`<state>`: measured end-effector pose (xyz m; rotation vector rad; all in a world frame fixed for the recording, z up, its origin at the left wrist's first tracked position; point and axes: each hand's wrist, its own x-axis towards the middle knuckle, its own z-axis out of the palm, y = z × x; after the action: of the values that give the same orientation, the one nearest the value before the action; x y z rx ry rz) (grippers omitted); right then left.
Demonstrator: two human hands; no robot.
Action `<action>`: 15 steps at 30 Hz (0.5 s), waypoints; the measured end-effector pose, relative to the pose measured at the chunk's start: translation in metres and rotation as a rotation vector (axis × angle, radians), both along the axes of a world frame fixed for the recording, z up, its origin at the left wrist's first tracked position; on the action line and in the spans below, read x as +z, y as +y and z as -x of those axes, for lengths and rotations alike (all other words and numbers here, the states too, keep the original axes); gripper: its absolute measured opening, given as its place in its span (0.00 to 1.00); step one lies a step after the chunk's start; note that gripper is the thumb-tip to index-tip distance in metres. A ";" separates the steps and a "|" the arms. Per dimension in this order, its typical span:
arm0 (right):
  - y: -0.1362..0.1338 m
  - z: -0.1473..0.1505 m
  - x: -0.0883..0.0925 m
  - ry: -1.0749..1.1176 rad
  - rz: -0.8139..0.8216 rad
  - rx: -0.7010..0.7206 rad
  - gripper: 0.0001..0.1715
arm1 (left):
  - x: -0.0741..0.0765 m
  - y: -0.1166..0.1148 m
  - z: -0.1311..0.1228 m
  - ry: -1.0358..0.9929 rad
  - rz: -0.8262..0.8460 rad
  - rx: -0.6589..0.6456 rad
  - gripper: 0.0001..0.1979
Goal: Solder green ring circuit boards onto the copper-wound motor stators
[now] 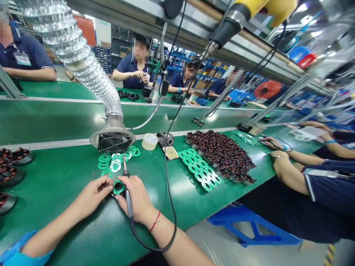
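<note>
A motor stator with a green ring-shaped circuit board (118, 187) on top stands on the green bench between my hands. My left hand (100, 189) pinches its left side with thumb and fingers. In my right hand (137, 197) lies a soldering iron (128, 201), its tip pointing up and away from the stator; the right thumb and fingertips touch the stator's right side. Just beyond are loose green ring boards (104, 159) and one pale ring board (115, 165), in front of a fume extractor fan (115, 142).
Wound stators (222, 151) crowd the bench at right beside a panel of ring boards (198, 168); more stators (11, 173) stand at far left. A soldering iron stand (165, 140) and round tub (150, 141) sit behind. The iron's cable (167, 162) hangs across. Co-workers sit opposite and at right.
</note>
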<state>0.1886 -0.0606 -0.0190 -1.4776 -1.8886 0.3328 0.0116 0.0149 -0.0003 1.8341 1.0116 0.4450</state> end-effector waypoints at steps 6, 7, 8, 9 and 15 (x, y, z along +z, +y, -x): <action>0.000 0.004 -0.003 -0.019 -0.210 0.097 0.35 | 0.003 0.001 -0.007 -0.077 0.080 0.042 0.18; 0.001 0.004 -0.003 -0.046 -0.231 0.118 0.33 | 0.005 0.001 -0.008 -0.081 0.083 0.040 0.17; 0.002 0.004 -0.004 -0.070 -0.240 0.126 0.32 | 0.007 0.000 -0.008 -0.082 0.084 0.040 0.17; 0.003 0.003 -0.004 -0.085 -0.244 0.123 0.31 | 0.008 0.000 -0.009 -0.078 0.084 0.042 0.17; -0.002 -0.002 0.001 -0.118 -0.178 0.044 0.19 | 0.010 -0.012 -0.009 -0.087 0.115 0.118 0.12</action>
<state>0.1901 -0.0629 -0.0176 -1.3639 -1.9906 0.0962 0.0203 0.0032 0.0096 1.6449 1.0667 0.5222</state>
